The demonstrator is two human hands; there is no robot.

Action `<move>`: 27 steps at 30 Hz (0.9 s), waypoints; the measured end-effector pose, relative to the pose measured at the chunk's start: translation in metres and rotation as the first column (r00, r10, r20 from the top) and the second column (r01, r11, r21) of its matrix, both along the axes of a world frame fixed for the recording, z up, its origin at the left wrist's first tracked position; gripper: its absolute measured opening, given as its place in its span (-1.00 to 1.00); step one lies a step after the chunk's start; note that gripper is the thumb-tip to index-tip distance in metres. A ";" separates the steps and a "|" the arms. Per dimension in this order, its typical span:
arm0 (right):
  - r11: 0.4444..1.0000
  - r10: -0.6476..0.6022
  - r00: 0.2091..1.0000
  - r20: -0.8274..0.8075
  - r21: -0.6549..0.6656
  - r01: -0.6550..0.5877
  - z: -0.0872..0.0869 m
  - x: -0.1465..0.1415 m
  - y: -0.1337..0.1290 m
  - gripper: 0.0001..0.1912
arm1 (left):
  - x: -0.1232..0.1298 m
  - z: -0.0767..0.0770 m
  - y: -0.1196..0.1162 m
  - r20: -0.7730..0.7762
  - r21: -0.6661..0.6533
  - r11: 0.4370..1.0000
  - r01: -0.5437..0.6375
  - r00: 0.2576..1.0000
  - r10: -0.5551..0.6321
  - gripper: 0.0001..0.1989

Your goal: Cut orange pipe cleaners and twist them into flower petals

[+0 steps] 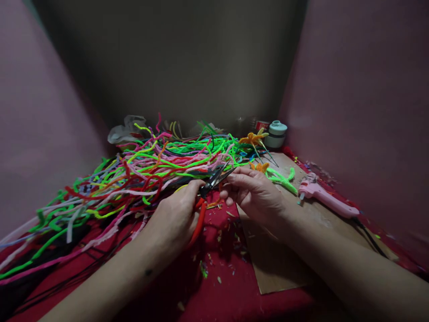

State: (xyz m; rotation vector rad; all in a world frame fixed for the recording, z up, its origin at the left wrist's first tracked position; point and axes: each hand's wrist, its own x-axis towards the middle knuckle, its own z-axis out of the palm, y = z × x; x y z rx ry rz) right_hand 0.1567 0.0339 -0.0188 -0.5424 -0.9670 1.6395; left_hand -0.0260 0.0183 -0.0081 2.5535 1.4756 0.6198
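The left hand (181, 210) was wrapped around the red handles (200, 221) of a pair of scissors (212, 182), whose dark blades stood a little apart and pointed up and to the right. The right hand (256, 192) was at the blade tips, thumb and fingers bent close to each other; whether they were clamped on something small could not be told.

Below the hands, coloured scraps (203, 269) were scattered over the red cloth (231, 295) covering the surface. To the right lay a sheet of cardboard (275, 264), partly under the right forearm, with bright green fuzzy loops (283, 181) and a pink glue gun (330, 200) on it.

Beyond the hands and off to the left spread a tangled heap of many-coloured fuzzy stems (174, 156). An orange flower (254, 139) rose behind the right hand, near a pale blue container (276, 134). A crumpled white bag (127, 130) sat at the far left of the heap.
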 end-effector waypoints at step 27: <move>1.000 -0.020 1.000 0.004 0.016 0.020 0.002 0.000 -0.002 -0.92 | -0.005 0.001 0.000 -0.013 -0.035 0.998 0.048 0.999 -0.048 -0.73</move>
